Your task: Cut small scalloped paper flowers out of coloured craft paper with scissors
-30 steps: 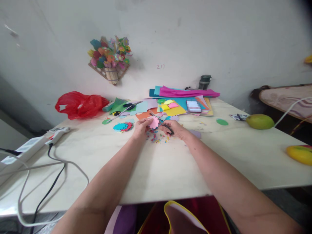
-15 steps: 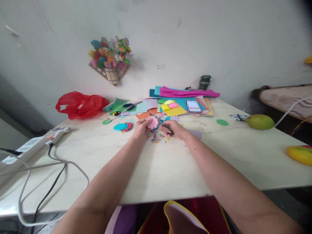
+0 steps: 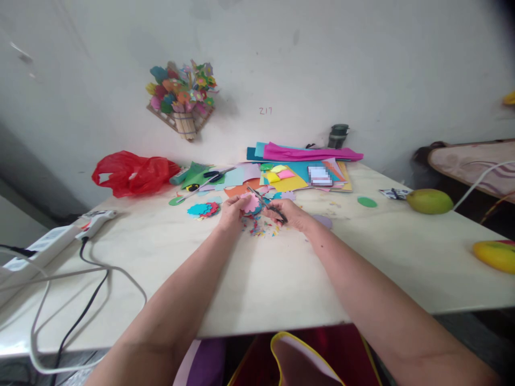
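My left hand [image 3: 232,210] pinches a pink scalloped paper piece [image 3: 251,203] near the middle of the table. Black-handled scissors [image 3: 265,202] are in my right hand [image 3: 286,213], their blades pointing up and left beside the pink paper's right edge. Small colourful paper scraps [image 3: 259,229] lie below both hands. To the left rest blue scalloped pieces [image 3: 198,209] with red ones [image 3: 212,208] partly beneath. A pale purple round piece [image 3: 323,221] lies just right of my right wrist.
A red plastic bag [image 3: 134,174], a second pair of scissors [image 3: 213,175] and coloured sheets [image 3: 292,182] lie along the back. White power strips [image 3: 52,241] with cables are at left. A green mango [image 3: 429,201] and a yellow one [image 3: 494,255] sit at right.
The scissor blades have shifted slightly relative to the pink paper, which has turned or moved a little left. Both arms stay nearly in place.
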Demonstrator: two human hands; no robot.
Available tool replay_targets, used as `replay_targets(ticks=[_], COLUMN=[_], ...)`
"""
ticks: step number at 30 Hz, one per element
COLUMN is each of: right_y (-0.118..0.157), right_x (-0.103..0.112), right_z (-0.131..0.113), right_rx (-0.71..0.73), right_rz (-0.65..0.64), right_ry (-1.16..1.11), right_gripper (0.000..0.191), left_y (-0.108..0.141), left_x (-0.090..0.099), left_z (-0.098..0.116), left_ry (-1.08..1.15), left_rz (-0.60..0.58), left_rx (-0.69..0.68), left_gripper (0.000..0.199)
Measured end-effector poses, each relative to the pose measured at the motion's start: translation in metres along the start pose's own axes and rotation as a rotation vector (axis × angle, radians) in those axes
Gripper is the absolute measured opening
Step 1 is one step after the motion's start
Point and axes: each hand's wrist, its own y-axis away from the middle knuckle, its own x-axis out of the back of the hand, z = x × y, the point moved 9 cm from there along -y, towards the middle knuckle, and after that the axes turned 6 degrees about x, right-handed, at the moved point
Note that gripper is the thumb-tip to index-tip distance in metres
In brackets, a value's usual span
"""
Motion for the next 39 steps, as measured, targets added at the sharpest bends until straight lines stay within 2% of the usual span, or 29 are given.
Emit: replay_targets(ticks=[5,11,18,27,39], right_y=[0.000,-0.002,-0.003,-0.003,0.001], right_x=[0.001,0.001,0.003,0.004,0.001], right_z=[0.002,0.001,0.005,0.006,-0.002], right_rx=[-0.005,0.016,0.011,-0.001,-0.020], right_rz=[0.008,0.000,0.012,0.024,0.040], right_ry=[0.015,0.007,0.002,0.011,0.023], right_gripper=[0.029,0.027,0.025,0.026,0.028], left_y=[0.002,0.003,-0.001,0.001,-0.001], left_x=[-0.004,-0.014,-0.007,-0.009,-0.002], left_z=[0.001,-0.003,-0.001,0.000,-0.001], left_ry=[-0.013,-0.043,0.006,-0.005,0.011], left_rz=[-0.037,-0.117,-0.080,-0.081,-0.021], left_rx=[-0.004,0.055,0.030,0.032,0.027], left_gripper=[0.026,0.032,0.031,0.032,0.035])
